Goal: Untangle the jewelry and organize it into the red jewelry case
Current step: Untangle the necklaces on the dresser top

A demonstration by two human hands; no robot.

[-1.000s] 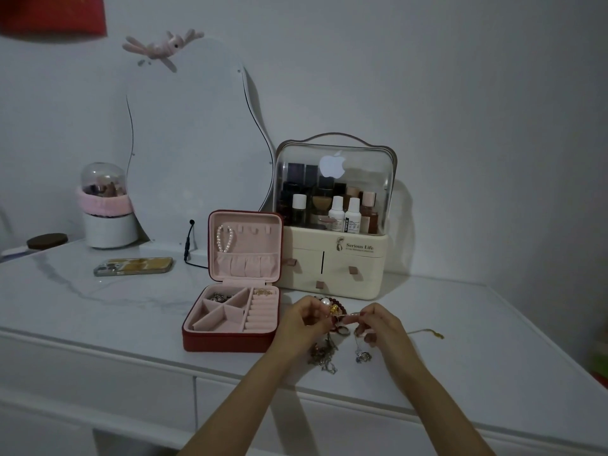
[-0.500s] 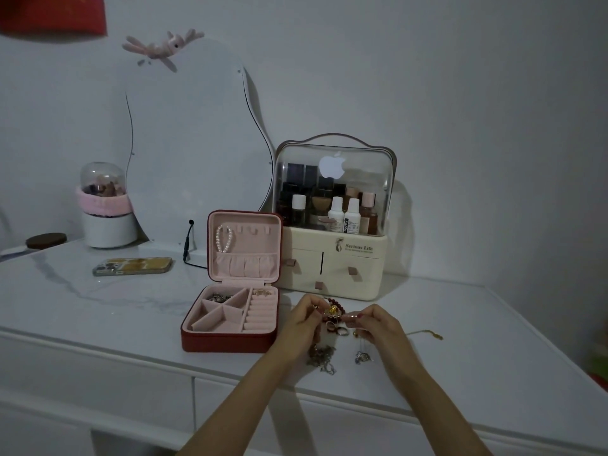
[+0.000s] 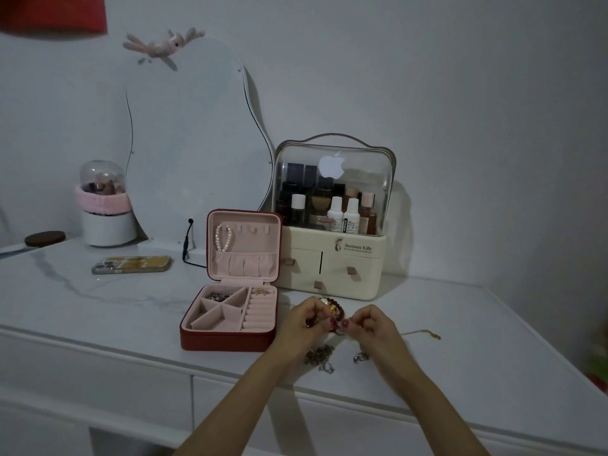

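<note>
The red jewelry case (image 3: 227,339) stands open on the white table, its pink lid upright with a pearl bracelet (image 3: 223,238) hung inside. Small pieces lie in its back compartments. Right of the case, my left hand (image 3: 304,325) and my right hand (image 3: 373,327) pinch a tangle of jewelry (image 3: 335,312) between them: a dark red bead bracelet with a gold piece. Below the hands, a loose chain clump (image 3: 319,355) and a silver piece (image 3: 360,358) hang or rest near the table. A thin gold chain (image 3: 424,333) lies on the table to the right.
A cream cosmetics organizer (image 3: 332,268) with bottles stands just behind the hands. A mirror (image 3: 194,143), a phone (image 3: 131,264), a black cable (image 3: 187,248) and a domed white jar (image 3: 105,209) are at the back left. The table's front edge runs just under my wrists.
My hands have stayed in place, working the tangle slightly closer together. The red beads now show more clearly above my fingers.
</note>
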